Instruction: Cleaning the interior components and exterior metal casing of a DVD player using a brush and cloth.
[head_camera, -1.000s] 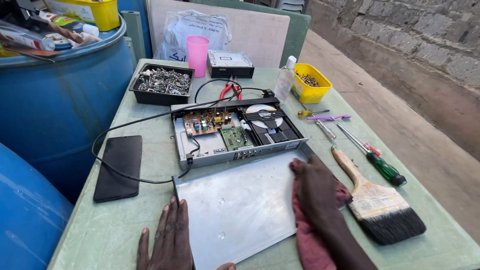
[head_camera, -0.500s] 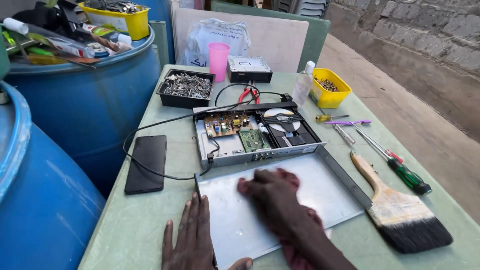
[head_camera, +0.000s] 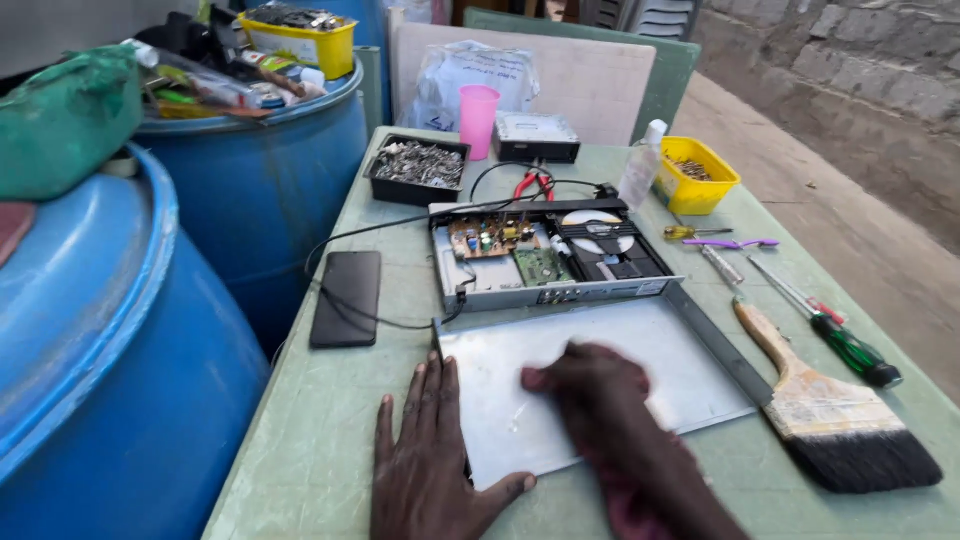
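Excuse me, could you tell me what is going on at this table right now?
A person is working on a metal cover panel lying on a green table. The left hand lies flat at the panel's left edge, while the right hand presses a reddish cloth onto its surface. Just behind sits an opened disc player with its circuit boards exposed. A wide paintbrush and screwdrivers lie to the right, a black phone to the left.
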